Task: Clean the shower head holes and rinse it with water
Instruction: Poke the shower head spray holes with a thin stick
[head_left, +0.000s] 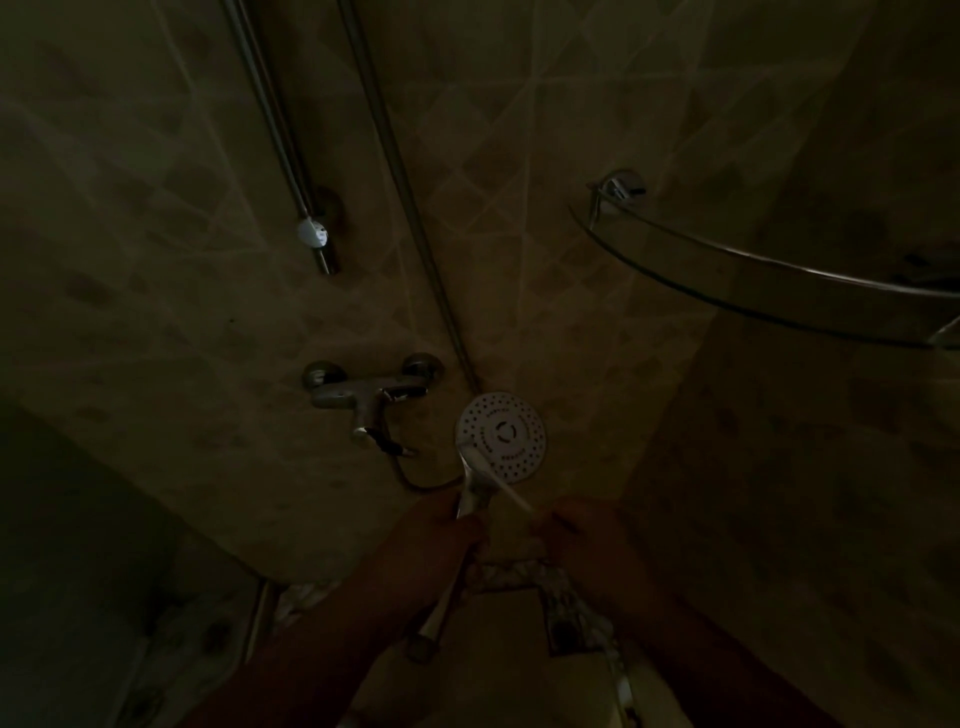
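Observation:
The round white shower head (501, 436) faces me, its dotted holes showing, held up in front of the tiled wall. My left hand (441, 530) is closed around its chrome handle just below the face. My right hand (576, 530) pinches a thin pale stick (511, 493) whose far end touches the lower edge of the face. The scene is very dark, so finger detail is faint.
A chrome mixer tap (371, 395) is on the wall to the left of the head, with the hose looping beneath it. A vertical slide rail (283, 135) and hose run above. A curved glass corner shelf (769, 280) juts out at right. A floor drain (563, 631) lies below.

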